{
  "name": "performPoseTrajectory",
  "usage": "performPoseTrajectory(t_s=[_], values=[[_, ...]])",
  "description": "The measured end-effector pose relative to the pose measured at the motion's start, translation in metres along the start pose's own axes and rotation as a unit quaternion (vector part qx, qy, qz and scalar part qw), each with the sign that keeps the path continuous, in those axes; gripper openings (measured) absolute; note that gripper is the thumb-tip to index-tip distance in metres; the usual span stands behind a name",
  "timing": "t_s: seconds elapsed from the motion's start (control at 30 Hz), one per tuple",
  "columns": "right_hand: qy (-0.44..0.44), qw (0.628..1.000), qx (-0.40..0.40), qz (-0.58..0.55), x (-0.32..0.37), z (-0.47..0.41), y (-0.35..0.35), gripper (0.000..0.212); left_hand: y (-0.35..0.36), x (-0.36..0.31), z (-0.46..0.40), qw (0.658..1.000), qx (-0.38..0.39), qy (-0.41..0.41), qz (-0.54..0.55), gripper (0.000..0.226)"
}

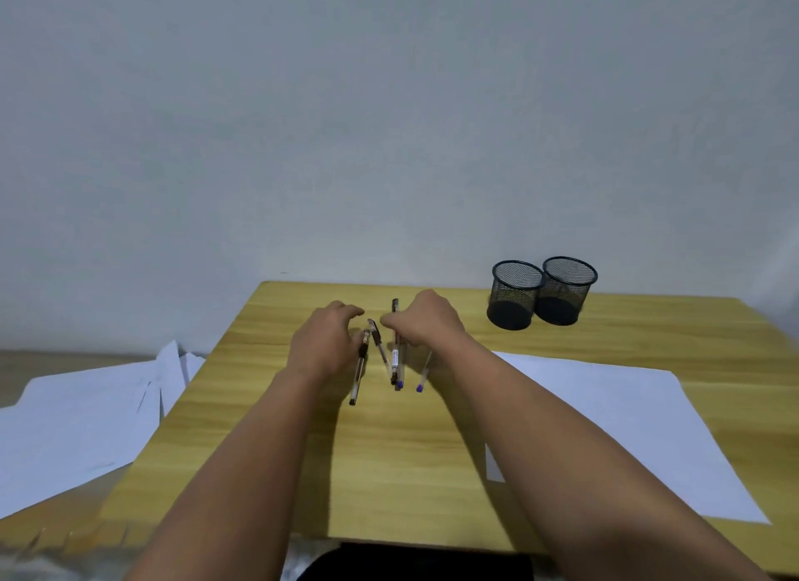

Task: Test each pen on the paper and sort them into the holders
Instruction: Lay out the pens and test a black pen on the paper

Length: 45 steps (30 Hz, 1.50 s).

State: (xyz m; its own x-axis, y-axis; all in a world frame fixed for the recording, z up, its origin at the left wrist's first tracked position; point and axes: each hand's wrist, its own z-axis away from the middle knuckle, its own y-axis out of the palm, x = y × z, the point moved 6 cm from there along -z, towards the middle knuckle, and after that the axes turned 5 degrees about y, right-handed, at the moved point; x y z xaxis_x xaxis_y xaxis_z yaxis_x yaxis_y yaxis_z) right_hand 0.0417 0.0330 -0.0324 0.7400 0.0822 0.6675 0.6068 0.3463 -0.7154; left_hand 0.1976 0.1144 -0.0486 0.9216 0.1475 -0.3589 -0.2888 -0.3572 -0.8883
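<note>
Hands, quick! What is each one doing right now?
Left hand: fingers curled over the pens, whether it grips one cannot be told.
Right hand: curled over the pens too, grip also hidden.

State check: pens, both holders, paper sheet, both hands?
pens: lying loose on the table, none in a holder
left holder: upright, looks empty
right holder: upright, looks empty
paper sheet: flat, unmarked
left hand: over pens, grip unclear
right hand: over pens, grip unclear
</note>
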Motion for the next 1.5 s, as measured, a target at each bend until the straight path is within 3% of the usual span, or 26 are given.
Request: performPoseTrajectory(t_s=[0.17,0.27,0.4,0.57,0.77,0.9,1.07,1.3,1.37,1.43,1.5], values=[[0.019,0.984,0.072,-0.161,-0.02,0.02,-0.029,0.019,-0.019,-0.025,0.004,0.999,-0.01,0.03,-0.015,0.047],[0.026,0.976,0.136,-0.169,-0.036,0.033,-0.042,0.01,-0.022,-0.047,0.008,0.998,-0.007,0.066,0.007,0.05],[0.044,0.965,0.165,-0.201,-0.063,0.042,-0.063,0.024,-0.017,-0.079,0.01,0.994,0.009,0.099,0.044,0.023],[0.066,0.904,0.181,-0.382,-0.095,0.054,-0.096,0.011,-0.013,-0.112,0.012,0.991,0.011,0.113,0.067,0.014],[0.041,0.831,0.01,-0.554,-0.116,0.053,-0.116,0.019,-0.011,-0.167,0.013,0.954,0.024,0.071,0.289,0.012],[0.029,0.844,-0.022,-0.535,-0.115,0.056,-0.119,0.02,-0.003,-0.191,0.014,0.921,0.059,0.053,0.381,0.018],[0.018,0.847,-0.046,-0.529,-0.119,0.056,-0.123,0.023,0.011,-0.209,0.018,0.899,0.156,0.021,0.408,0.041],[0.083,0.843,-0.096,-0.523,-0.128,0.039,-0.105,0.03,0.031,-0.227,0.022,0.872,0.226,-0.041,0.432,0.042],[0.103,0.824,-0.13,-0.542,-0.136,0.032,-0.11,0.029,0.032,-0.228,0.022,0.863,0.249,-0.04,0.438,0.039],[0.149,0.771,-0.19,-0.59,-0.161,0.027,-0.132,0.026,0.033,-0.222,0.026,0.847,0.298,-0.034,0.438,0.037],[0.173,0.76,-0.245,-0.577,-0.193,0.02,-0.161,0.029,0.033,-0.203,0.024,0.873,0.292,-0.019,0.391,0.039]])
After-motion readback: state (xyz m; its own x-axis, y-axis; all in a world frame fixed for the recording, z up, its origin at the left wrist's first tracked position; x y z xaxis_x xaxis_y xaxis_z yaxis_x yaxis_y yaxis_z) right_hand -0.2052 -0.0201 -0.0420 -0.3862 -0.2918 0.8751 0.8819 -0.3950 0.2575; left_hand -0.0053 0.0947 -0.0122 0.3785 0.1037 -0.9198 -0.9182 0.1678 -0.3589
